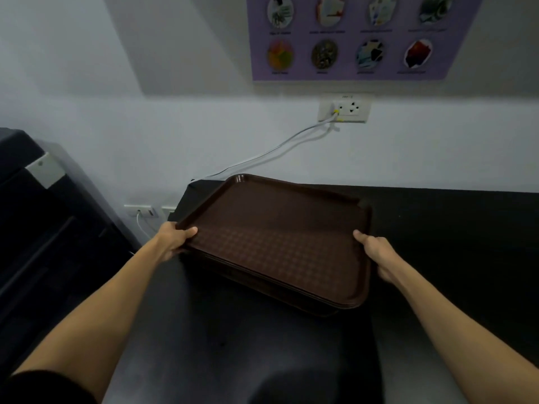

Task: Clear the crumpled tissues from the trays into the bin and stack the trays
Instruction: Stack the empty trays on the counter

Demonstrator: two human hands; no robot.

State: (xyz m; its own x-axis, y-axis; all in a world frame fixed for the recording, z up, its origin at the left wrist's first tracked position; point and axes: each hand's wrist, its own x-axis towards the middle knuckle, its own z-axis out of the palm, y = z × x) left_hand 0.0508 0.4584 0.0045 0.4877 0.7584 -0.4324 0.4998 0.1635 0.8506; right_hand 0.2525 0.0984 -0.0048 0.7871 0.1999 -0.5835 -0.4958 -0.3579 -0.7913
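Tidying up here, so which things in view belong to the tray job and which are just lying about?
Job: brown tray stack, held at its sides by left hand and right hand.
Lying about: black counter, wall socket, white cables, purple poster.

The trays point(280, 243) were dark brown, the top one marked with a fine woven grid. The table point(452, 228) was black and the wall point(145, 126) pale grey-white. The far poster point(350, 36) was lilac with multicoloured round pictures. The socket point(345, 110) and cables point(271, 154) were white.
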